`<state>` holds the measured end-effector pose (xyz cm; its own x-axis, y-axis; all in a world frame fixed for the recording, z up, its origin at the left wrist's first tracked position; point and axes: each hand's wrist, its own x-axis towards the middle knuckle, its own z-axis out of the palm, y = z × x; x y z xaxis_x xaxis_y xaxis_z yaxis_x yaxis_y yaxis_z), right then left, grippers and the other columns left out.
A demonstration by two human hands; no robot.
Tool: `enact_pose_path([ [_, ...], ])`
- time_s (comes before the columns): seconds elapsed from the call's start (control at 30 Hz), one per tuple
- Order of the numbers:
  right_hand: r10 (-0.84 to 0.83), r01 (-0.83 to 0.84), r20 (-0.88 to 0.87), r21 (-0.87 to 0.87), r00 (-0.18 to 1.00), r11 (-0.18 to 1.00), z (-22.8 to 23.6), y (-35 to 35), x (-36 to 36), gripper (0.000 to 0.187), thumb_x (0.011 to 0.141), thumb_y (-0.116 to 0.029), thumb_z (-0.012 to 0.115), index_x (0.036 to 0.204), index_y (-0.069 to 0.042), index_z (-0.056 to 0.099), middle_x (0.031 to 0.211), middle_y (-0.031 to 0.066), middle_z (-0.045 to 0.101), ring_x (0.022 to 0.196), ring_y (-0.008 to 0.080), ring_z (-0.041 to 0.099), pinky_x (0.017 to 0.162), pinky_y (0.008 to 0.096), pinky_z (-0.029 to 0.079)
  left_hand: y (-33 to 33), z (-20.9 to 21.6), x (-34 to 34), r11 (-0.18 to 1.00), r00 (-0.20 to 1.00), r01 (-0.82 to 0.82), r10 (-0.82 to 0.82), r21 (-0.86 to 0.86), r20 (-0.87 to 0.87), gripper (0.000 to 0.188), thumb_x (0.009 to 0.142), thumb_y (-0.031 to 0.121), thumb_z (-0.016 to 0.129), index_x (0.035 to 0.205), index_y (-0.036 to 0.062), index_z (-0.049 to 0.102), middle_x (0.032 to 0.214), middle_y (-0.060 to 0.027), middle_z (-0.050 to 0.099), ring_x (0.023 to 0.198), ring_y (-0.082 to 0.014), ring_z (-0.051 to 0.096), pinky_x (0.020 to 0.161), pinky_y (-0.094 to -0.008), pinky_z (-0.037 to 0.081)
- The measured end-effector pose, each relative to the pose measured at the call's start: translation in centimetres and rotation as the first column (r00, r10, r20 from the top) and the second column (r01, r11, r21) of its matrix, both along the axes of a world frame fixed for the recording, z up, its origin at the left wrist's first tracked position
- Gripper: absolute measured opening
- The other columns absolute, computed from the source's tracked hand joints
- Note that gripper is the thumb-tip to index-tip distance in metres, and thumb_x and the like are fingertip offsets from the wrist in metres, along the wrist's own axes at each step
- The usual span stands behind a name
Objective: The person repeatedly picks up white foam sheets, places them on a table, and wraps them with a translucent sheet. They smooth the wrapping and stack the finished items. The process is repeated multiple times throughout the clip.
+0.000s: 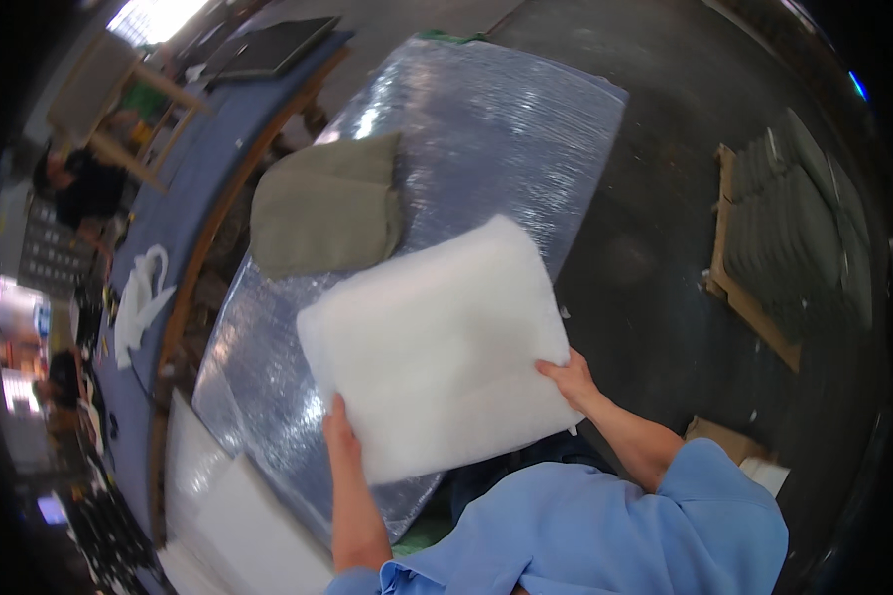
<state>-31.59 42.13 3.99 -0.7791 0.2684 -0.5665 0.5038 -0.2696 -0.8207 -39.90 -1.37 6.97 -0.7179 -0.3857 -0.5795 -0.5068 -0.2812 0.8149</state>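
Note:
A thick white cushion pad (437,347), roughly square with rounded far corners, is held up between my two hands. My left hand (341,436) grips its near left edge, with the thumb side showing and the other fingers hidden beneath. My right hand (570,380) pinches the right edge, its thumb on top. Beyond the pad, an olive-green fabric cushion cover (327,203) lies flat on a table wrapped in clear plastic film (496,119). The pad's far left edge comes close to the cover in the picture.
A long blue-topped bench (184,169) runs along the left, bearing a white cloth (141,302) and a wooden chair frame (154,119). White foam sheets (253,521) stand at lower left. Stacked dark cushions (789,223) sit on a wooden pallet (724,268) at right. Two people work beyond the bench.

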Motion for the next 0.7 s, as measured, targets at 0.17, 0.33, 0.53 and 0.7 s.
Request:
enact_pose_path([
  [0.17, -0.373, 0.371, -0.031, -0.055, 0.927, 0.927, 0.2, 0.1, 4.5, 0.05, 0.087, -0.004, 0.078, 0.134, 0.0, 0.058, 0.119, 0.0135, 0.07, 0.106, 0.0215, 0.068, 0.094, 0.0362, 0.055, 6.2, 0.4, -11.3, 0.915, 0.933, 0.358, -0.345, -0.188, 0.098, 0.059, 0.1, 0.037, 0.068, 0.134, -0.0097, 0.056, 0.124, -0.0207, 0.067, 0.11, -0.0299, 0.067, 0.093, -0.039, 0.056],
  [0.33, -0.548, 0.543, 0.012, -0.148, 0.836, 0.826, -2.8, -4.2, 7.3, 0.055, 0.087, -0.006, 0.08, 0.136, 0.001, 0.055, 0.121, 0.0119, 0.069, 0.108, 0.0216, 0.067, 0.096, 0.036, 0.053, 9.2, -0.7, -17.5, 0.727, 0.748, 0.66, -0.661, -0.19, 0.067, 0.055, 0.101, 0.036, 0.066, 0.133, -0.0082, 0.058, 0.122, -0.0194, 0.068, 0.107, -0.0272, 0.067, 0.091, -0.0367, 0.055],
  [0.53, -0.528, 0.528, -0.001, 0.013, 0.849, 0.849, -4.5, -7.0, 8.3, 0.06, 0.084, -0.02, 0.084, 0.134, -0.001, 0.056, 0.118, 0.0133, 0.07, 0.107, 0.0212, 0.067, 0.092, 0.0346, 0.054, 9.6, -1.5, -18.0, 0.376, 0.661, 0.651, -0.709, -0.66, 0.248, 0.056, 0.099, 0.03, 0.066, 0.141, -0.0025, 0.052, 0.135, -0.0193, 0.061, 0.121, -0.0325, 0.06, 0.102, -0.043, 0.049],
  [0.7, -0.566, 0.513, 0.087, 0.329, 0.82, 0.793, -4.4, -7.4, 11.6, 0.05, 0.09, -0.036, 0.078, 0.124, -0.004, 0.062, 0.103, 0.0121, 0.07, 0.098, 0.0235, 0.067, 0.085, 0.0367, 0.054, 13.3, -0.9, -14.3, -0.112, 0.327, 0.04, -0.937, -0.993, 0.119, 0.061, 0.094, 0.026, 0.068, 0.148, 0.0083, 0.049, 0.146, -0.0252, 0.051, 0.138, -0.0421, 0.046, 0.114, -0.0507, 0.037],
])
